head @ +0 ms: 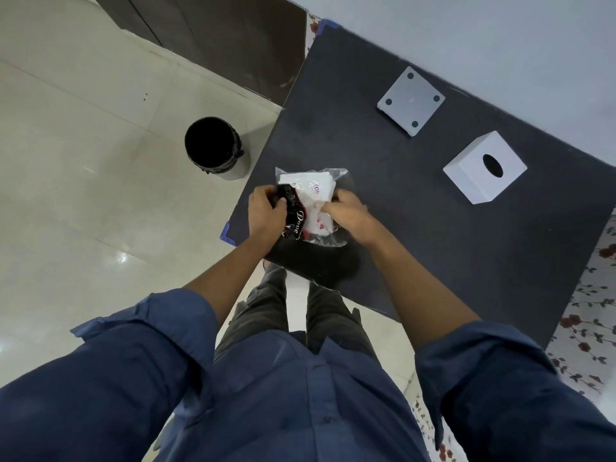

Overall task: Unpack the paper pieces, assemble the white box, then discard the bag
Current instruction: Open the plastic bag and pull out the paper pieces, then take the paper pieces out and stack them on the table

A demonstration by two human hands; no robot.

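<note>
- Both hands grip one clear plastic bag at the near-left edge of the black table: left hand fingers pinch the bag's black printed band, right hand fingers are pressed together on its right side.
- White paper pieces sit inside the bag, top end toward 12 o'clock.
- White box top with a round hole lies at 2 o'clock, well apart.
- Flat white panel with four dots lies at 1 o'clock, beyond it.
- Black-lined bin stands on the floor at 10 o'clock, near the table edge.
</note>
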